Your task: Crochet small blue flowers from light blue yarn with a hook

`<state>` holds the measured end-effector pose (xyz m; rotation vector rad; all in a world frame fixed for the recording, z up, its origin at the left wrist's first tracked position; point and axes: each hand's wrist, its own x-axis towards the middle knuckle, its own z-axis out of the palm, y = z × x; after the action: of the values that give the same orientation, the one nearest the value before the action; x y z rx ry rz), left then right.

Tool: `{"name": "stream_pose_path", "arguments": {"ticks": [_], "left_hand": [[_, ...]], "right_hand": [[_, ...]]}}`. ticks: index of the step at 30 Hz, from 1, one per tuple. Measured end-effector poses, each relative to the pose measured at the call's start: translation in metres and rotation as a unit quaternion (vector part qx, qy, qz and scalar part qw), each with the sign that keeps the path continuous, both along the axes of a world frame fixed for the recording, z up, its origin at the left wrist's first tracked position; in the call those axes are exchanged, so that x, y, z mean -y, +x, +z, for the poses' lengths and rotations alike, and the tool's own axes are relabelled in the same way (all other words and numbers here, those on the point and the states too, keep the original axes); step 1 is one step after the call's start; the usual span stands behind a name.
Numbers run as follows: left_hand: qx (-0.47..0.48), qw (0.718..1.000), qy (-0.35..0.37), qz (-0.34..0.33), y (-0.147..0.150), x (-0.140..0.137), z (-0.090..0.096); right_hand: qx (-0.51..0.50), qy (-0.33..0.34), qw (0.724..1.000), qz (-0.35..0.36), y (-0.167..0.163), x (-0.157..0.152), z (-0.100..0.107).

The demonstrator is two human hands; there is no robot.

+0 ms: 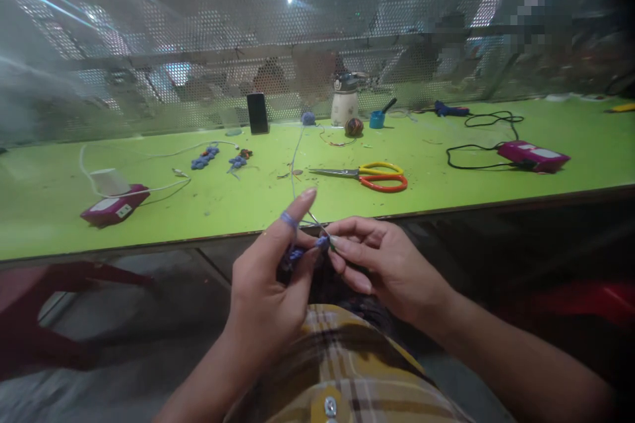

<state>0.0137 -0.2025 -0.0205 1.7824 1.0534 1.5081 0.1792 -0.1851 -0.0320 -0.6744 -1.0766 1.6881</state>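
Observation:
Just past the table's near edge, my left hand [270, 271] pinches a small piece of blue-purple crochet [296, 254] between thumb and fingers. Its index finger points up, with blue yarn wound round it. That yarn [293, 162] runs across the table to a small blue yarn ball [308, 119]. My right hand [381, 254] grips a thin crochet hook [317, 219], its metal shaft angled up and left at the work. A bit of green shows at the right fingertips. Part of the crochet piece is hidden behind my left fingers.
Scissors [381, 175] with yellow and orange handles lie on the green table [238, 211]. Behind them are a dark multicoloured yarn ball [354, 127], a blue pot [377, 119], a pale bottle [344, 108] and a phone [257, 113]. Finished-looking crochet pieces [205, 157] and purple power boxes [533, 155] with cables lie around.

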Motion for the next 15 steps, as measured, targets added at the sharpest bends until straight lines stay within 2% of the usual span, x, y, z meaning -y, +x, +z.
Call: {"name": "stream_pose_path", "arguments": {"ticks": [1,3,5,7,9,13,15], "left_hand": [[0.067,0.997,-0.045,-0.009,0.002,0.001,0.002],[0.197,0.966,-0.152,-0.067,0.002,0.001,0.009],[0.271,0.927,-0.226,-0.129,-0.001,0.0,0.015],[0.307,0.901,-0.261,-0.162,-0.006,-0.002,0.019],[0.331,0.885,-0.273,-0.182,-0.01,-0.004,0.021],[0.356,0.867,-0.28,-0.208,-0.014,-0.003,0.021],[0.365,0.858,-0.294,-0.213,-0.014,-0.003,0.021]], "right_hand": [[-0.024,0.018,0.999,-0.013,-0.004,0.002,-0.003],[-0.037,0.067,0.996,-0.037,-0.009,0.006,-0.008],[-0.005,0.118,0.991,-0.061,-0.009,0.008,-0.012],[0.068,0.186,0.975,-0.102,-0.005,0.008,-0.012],[0.166,0.282,0.932,-0.158,0.003,0.008,-0.011],[0.314,0.463,0.799,-0.222,0.021,0.009,-0.001],[0.338,0.506,0.764,-0.214,0.027,0.01,0.006]]}}
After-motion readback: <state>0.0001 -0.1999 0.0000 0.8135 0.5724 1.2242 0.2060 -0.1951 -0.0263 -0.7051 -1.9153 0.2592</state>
